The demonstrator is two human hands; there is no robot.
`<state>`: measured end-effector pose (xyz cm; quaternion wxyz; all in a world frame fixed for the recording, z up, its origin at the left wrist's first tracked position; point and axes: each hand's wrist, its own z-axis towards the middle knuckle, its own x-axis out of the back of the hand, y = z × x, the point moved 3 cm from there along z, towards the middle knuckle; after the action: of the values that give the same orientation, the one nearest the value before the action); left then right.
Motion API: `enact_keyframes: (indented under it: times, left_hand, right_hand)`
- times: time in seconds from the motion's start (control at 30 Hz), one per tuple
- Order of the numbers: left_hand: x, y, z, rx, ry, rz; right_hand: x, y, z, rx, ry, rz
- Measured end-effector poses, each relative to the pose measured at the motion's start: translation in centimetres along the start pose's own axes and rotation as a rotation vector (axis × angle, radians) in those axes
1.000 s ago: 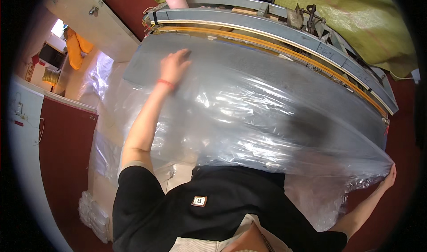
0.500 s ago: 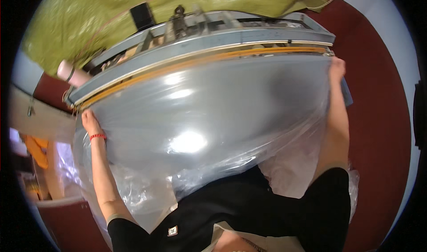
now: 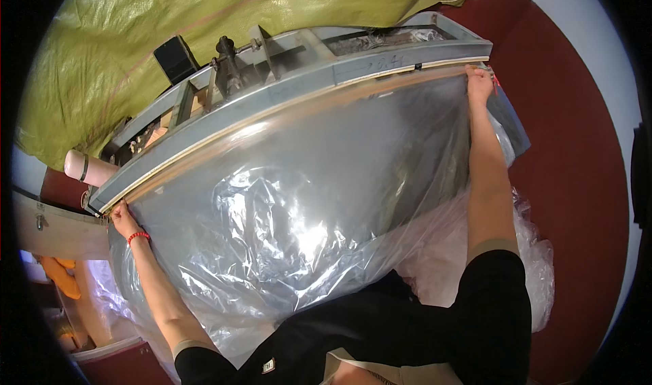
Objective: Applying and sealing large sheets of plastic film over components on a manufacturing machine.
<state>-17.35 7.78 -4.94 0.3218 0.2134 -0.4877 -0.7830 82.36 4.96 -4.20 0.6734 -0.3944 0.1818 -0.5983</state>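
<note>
A wide sheet of clear plastic film (image 3: 339,161) is spread in front of me, its far edge lying along a long grey metal frame (image 3: 285,81). My left hand (image 3: 122,220) pinches the film's left corner near the frame's left end. At the right end, my right hand (image 3: 479,85) is closed on the other corner. Between the hands the far edge runs fairly straight, over an orange strip that shows through it. Nearer my body the film is wrinkled and shiny, reaching down to my black shirt.
Behind the frame hangs a yellow-green woven sheet (image 3: 224,5). A black phone-like slab (image 3: 175,59) and a dark metal fitting (image 3: 229,62) are at the frame's back. A pink bottle (image 3: 92,169) lies by its left end. More film (image 3: 533,263) bunches over the dark red floor (image 3: 570,181).
Both hands have brought the film's edge closer to the frame, and it now covers the orange strip. The film's middle has gone from smooth to crumpled. The view has shifted and turned slightly.
</note>
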Motion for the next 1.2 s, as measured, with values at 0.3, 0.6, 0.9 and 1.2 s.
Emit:
enact_keyframes:
  times: [0.3, 0.6, 0.9, 1.2]
  left_hand:
    - [-0.6, 2.2, -1.0, 0.199, 0.016, -0.064]
    - [2.3, 7.1, -3.4, 0.062, -0.507, 0.158]
    - [2.2, 21.7, -14.8, 0.005, -0.640, -0.117]
    - [6.9, 27.0, -18.5, -0.117, -0.695, -0.014]
  right_hand:
    - [1.8, -3.6, -0.3, -0.313, -0.163, 0.373]
    - [8.7, -8.2, -1.8, -0.110, -0.267, 0.137]
    - [11.4, -24.0, -8.0, 0.475, 0.052, -0.053]
    - [-0.1, -51.6, -38.7, 0.810, -1.102, 0.726]
